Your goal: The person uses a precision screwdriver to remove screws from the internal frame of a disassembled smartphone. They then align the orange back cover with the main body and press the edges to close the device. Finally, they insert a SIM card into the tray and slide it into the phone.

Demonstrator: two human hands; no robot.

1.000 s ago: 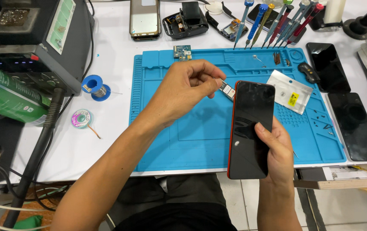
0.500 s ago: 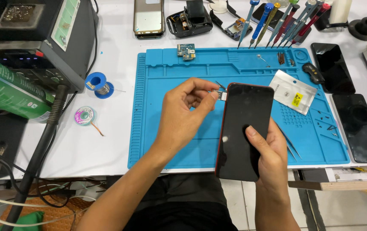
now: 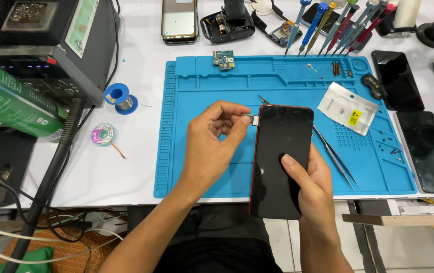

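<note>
Phone (image 3: pixel 281 161) with a dark screen and red edge sits upright-ish in the right hand (image 3: pixel 312 188), thumb pressed across the lower glass and the fingers wrapped behind it, so that hand is closed firmly around it. Left hand (image 3: pixel 212 146) is right at the phone's upper left edge, thumb and fingertips pinched narrow on a tiny tray (image 3: pixel 248 119), which touches or nearly touches the side of the phone; can't tell if it's seated in the slot. All of this hovers over the blue mat (image 3: pixel 196 91) on the white tabletop (image 3: pixel 141 55).

Around it: tweezers (image 3: pixel 334 154) lie on the mat just right of the phone, a small white bag (image 3: pixel 347 107) with a yellow sticker further up, and a little circuit board (image 3: pixel 223 59) at the mat's top edge. Screwdrivers (image 3: pixel 328 25) stand in a row behind the mat. Two dark phones (image 3: pixel 414 116) lie off the mat's right side. Left of the mat there's a blue solder spool (image 3: pixel 118 96), a pink spool (image 3: pixel 103 135), and a green can (image 3: pixel 9 103) near the black station box (image 3: pixel 50 40).
</note>
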